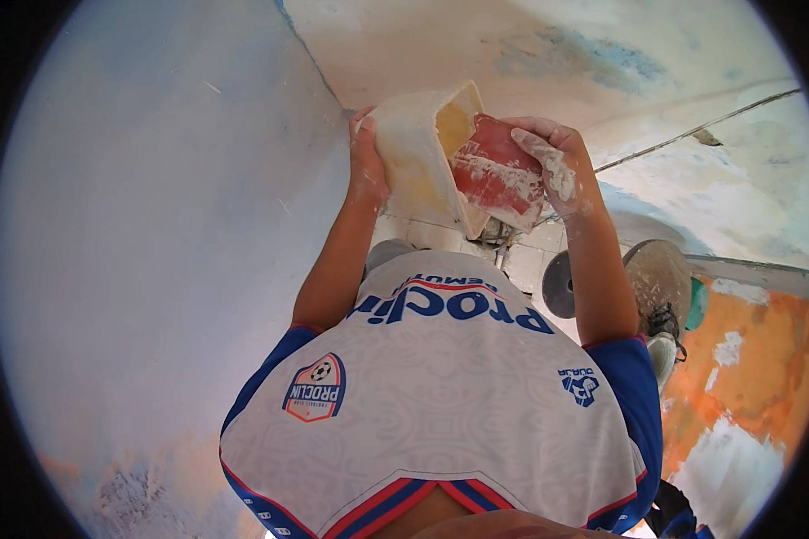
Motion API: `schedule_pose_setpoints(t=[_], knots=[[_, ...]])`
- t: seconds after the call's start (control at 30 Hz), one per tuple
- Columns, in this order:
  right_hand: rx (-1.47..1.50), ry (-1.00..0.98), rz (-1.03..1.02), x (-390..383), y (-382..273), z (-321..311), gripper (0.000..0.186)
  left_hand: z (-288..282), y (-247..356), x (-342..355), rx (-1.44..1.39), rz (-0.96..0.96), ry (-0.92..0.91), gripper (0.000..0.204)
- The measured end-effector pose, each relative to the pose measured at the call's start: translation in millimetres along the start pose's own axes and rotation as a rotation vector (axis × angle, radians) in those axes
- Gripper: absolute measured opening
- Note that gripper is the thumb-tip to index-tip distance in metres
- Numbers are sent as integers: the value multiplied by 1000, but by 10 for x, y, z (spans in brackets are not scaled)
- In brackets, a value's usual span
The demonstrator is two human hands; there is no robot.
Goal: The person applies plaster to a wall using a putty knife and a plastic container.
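My left hand is closed around the base end of a cream plastic tub, smeared with pale plaster. The tub lies tilted on its side, its mouth facing right. In my right hand is a flat red spreader coated in white paste, its left edge at the tub's mouth. The thumb and fingers of that hand are caked with the same paste. How much paste sits inside the tub is hidden.
A smooth pale wall rises on the left and meets another patchy wall in a corner ahead. Below my right arm are a dusty round disc, a shoe and a green object. Orange patched wall stands at right.
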State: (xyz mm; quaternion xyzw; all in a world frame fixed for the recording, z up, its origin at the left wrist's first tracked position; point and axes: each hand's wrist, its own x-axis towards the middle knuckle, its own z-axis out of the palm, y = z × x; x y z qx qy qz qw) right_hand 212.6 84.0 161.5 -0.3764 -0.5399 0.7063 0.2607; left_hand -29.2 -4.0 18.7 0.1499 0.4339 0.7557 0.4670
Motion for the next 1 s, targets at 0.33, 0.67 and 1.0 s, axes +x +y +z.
schedule_pose_setpoints(t=[0.33, 0.67, 1.0], knots=[[290, 45, -9, 180, 292, 26, 29, -362, -111, 126, -46, -237, -114, 53], [436, 63, -72, 178, 416, 52, 31, -336, -72, 113, -79, -355, -132, 82], [57, 343, -153, -316, 188, 318, 33, -564, 174, 152, -278, 228, -178, 95]])
